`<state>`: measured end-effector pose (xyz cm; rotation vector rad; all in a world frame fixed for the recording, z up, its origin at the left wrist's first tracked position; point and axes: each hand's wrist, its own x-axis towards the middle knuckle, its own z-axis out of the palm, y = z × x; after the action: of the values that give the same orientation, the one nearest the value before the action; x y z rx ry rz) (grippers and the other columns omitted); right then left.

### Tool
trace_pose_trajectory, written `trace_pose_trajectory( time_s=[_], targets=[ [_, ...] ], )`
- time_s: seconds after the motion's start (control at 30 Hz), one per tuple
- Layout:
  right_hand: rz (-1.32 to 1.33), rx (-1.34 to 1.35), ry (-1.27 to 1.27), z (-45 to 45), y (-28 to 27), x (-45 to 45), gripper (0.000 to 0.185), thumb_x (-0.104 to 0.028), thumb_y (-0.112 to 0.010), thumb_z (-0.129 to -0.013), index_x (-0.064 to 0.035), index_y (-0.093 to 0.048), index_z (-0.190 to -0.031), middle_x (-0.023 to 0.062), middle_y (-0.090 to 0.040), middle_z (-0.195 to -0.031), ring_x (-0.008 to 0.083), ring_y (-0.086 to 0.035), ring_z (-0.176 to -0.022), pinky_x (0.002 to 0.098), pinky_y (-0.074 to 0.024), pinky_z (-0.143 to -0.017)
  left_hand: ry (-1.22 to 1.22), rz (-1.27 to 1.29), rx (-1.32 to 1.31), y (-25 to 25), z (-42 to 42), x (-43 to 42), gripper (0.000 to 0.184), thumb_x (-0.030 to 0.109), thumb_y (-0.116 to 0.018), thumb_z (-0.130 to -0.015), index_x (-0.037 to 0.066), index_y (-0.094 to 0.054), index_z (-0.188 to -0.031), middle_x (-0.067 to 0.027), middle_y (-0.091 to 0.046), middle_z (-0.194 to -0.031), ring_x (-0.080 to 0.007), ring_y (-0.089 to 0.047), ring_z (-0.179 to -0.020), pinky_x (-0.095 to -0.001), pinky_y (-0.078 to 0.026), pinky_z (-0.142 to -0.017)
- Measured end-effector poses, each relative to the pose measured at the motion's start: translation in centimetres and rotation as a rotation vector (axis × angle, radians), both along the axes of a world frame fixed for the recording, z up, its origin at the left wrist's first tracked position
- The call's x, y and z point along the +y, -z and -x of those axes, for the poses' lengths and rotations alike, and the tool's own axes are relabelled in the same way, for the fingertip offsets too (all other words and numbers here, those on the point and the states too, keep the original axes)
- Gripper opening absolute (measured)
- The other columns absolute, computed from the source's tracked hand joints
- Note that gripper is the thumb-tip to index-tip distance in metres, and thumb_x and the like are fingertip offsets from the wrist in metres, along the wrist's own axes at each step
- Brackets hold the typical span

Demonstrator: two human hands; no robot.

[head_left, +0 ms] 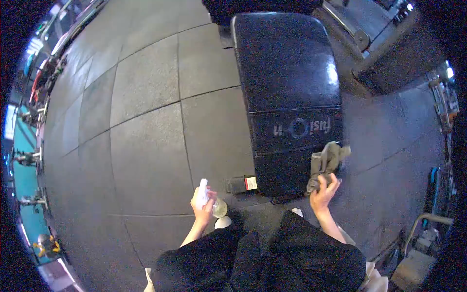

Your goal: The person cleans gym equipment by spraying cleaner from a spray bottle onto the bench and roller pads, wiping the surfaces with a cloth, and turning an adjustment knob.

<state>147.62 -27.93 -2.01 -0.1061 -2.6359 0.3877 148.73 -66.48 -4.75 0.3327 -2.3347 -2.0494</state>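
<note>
My left hand (203,207) is closed around the neck of a spray bottle with a white trigger head (203,187). Its pale, see-through body (220,208) shows below my fingers. In my right hand (324,194) a crumpled grey cloth (328,159) is gripped, hanging over the near right edge of a black padded bench (292,68). Upside-down "fusion" lettering (301,127) runs across the bench pad. The light on the pad leaves a bright glare spot at its right side.
Beside the bench's near left corner is a dark block with a white and red label (250,183). Dark rubber tiles (146,151) cover the floor. Another dark padded piece (404,53) stands at upper right. Gym equipment (421,248) lines both sides.
</note>
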Motion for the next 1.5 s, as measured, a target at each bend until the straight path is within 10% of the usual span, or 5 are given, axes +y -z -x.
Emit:
trace_pose_trajectory(
  time_s=[0.27, 0.7, 0.93, 1.33, 1.5],
  targets=[
    [-0.127, 0.065, -0.579, 8.3, -4.5, -5.0, 0.047, -0.026, -0.073, -0.054, -0.0286, -0.06, -0.099, 0.0053, -0.047, -0.109, 0.0287, -0.044, -0.1, 0.0419, -0.0382, -0.082, -0.002, 0.011, -0.1, -2.8, 2.7, -0.8, 0.055, 0.006, -0.055, -0.065, -0.002, -0.05, -0.119, -0.0068, -0.059, -0.09, -0.0191, -0.063, -0.071, -0.0283, -0.051, -0.059],
    [-0.154, 0.43, -0.038, 37.8, -12.5, -1.9, 0.033, -0.024, -0.062, -0.071, -0.0372, -0.061, -0.101, 0.0014, -0.049, -0.11, 0.0283, -0.047, -0.101, 0.0426, -0.0431, -0.08, 0.127, 0.288, 0.21, -19.6, 17.6, -0.3, 0.034, 0.012, -0.057, -0.069, -0.004, -0.057, -0.098, -0.0058, -0.06, -0.073, -0.0104, -0.056, -0.058, -0.022, -0.045, -0.05],
    [-0.116, 0.443, -0.019, 38.3, -12.0, -1.6, 0.032, -0.029, -0.067, -0.068, -0.0377, -0.061, -0.098, 0.0006, -0.048, -0.112, 0.0267, -0.047, -0.101, 0.0415, -0.0432, -0.08, 0.175, 0.158, 0.258, -30.1, 17.7, 0.5, 0.052, 0.0, -0.044, -0.048, -0.01, -0.053, -0.098, -0.0107, -0.055, -0.069, -0.0238, -0.06, -0.071, -0.0337, -0.048, -0.071],
    [0.029, 0.121, 0.112, 38.1, -16.0, -5.0, 0.037, -0.031, -0.065, -0.071, -0.0237, -0.058, -0.107, 0.0099, -0.055, -0.105, 0.0308, -0.055, -0.097, 0.0406, -0.0465, -0.081, 0.473, 0.187, 0.136, -31.2, 34.0, -6.8, 0.055, -0.001, -0.05, -0.058, -0.002, -0.055, -0.112, -0.0107, -0.063, -0.092, -0.0154, -0.06, -0.069, -0.0276, -0.05, -0.06],
    [0.037, 0.114, 0.212, 37.1, -17.0, -9.6, 0.044, -0.041, -0.069, -0.069, -0.0216, -0.058, -0.107, 0.0072, -0.057, -0.102, 0.0294, -0.057, -0.095, 0.0398, -0.0486, -0.076, 0.852, 0.303, 0.475, -31.9, 48.1, -3.9, 0.052, 0.01, -0.055, -0.062, 0.003, -0.054, -0.114, -0.0068, -0.062, -0.096, -0.0147, -0.057, -0.085, -0.0264, -0.047, -0.064]
  ],
)
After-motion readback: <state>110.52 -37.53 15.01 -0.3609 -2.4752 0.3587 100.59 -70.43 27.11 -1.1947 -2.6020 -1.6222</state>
